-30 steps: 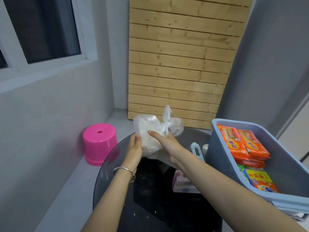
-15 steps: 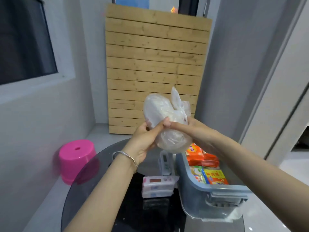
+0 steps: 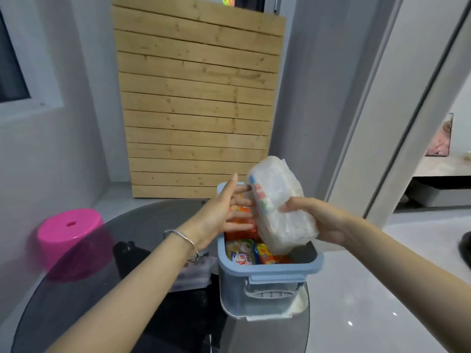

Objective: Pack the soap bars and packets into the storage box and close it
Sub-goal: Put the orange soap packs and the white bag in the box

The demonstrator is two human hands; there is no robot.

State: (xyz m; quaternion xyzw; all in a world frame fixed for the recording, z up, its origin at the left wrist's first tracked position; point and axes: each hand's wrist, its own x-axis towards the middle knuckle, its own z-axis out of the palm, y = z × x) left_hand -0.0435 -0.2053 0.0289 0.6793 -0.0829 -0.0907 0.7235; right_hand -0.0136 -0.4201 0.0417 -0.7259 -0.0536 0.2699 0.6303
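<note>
The right hand point(image 3: 323, 222) grips the white wrapped packet point(image 3: 280, 207), thumb on top and fingers curled beneath, above the open storage box point(image 3: 270, 268) on the worktop point(image 3: 102, 276). The packet's long axis tilts from 11 o'clock down to 5 o'clock, and its lower end dips inside the rim. At its 9 o'clock the left hand point(image 3: 224, 215), fingers straight and spread, hovers over the orange soap bars point(image 3: 242, 234). The free slot seems to lie at the packet's 6 o'clock, nearest the right hand.
</note>
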